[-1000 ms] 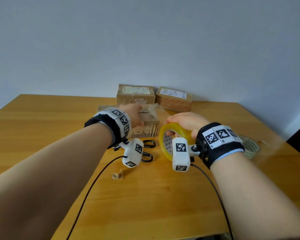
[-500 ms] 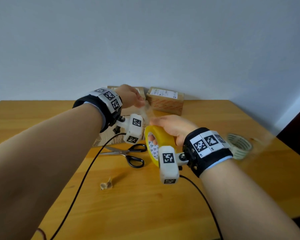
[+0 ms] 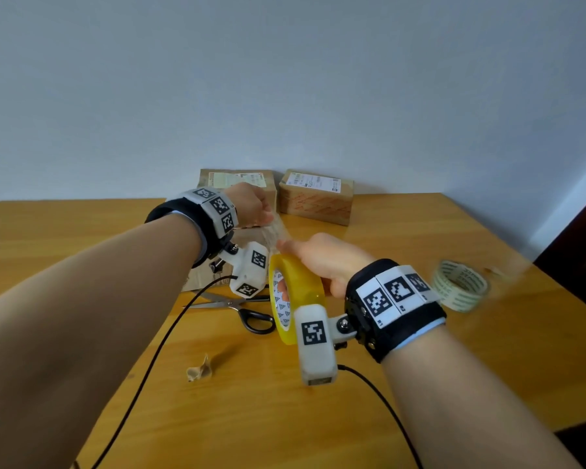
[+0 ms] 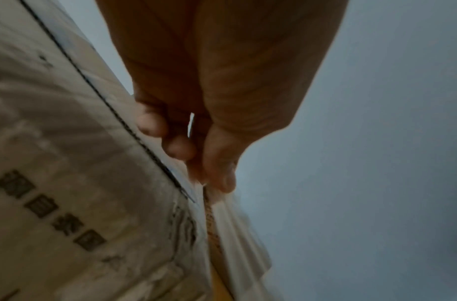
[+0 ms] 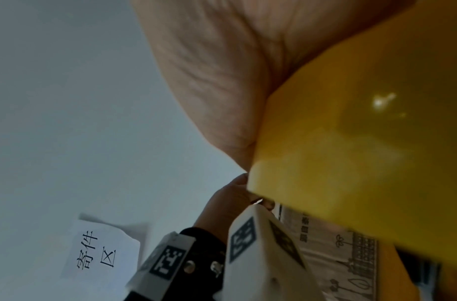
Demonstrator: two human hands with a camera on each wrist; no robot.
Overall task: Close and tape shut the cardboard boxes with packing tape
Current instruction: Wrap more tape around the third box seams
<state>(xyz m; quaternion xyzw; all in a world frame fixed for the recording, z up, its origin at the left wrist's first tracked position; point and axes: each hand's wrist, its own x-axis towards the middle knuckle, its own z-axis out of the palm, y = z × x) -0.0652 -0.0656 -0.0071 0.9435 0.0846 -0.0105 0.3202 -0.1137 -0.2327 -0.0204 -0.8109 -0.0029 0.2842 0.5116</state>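
My right hand (image 3: 322,255) grips a yellow roll of packing tape (image 3: 293,292), held on edge above the table; the roll fills the right wrist view (image 5: 364,126). My left hand (image 3: 251,206) pinches the free end of a clear tape strip (image 3: 278,230) that stretches from the roll up to its fingertips (image 4: 219,175). A printed cardboard box (image 3: 210,275) sits under the left wrist, mostly hidden by it, and appears in the left wrist view (image 4: 80,193). Two more cardboard boxes, one (image 3: 241,181) and another (image 3: 315,198), stand at the back by the wall.
Black-handled scissors (image 3: 241,308) lie on the wooden table (image 3: 82,231) just below the hands. A crumpled scrap (image 3: 200,368) lies nearer me. A second pale tape roll (image 3: 460,286) rests at the right. Black cables (image 3: 156,353) trail from both wrists.
Both hands have risen off the box and table. The left hand moved up and away from the roll, drawing out a strip of tape. The view has tilted upward.
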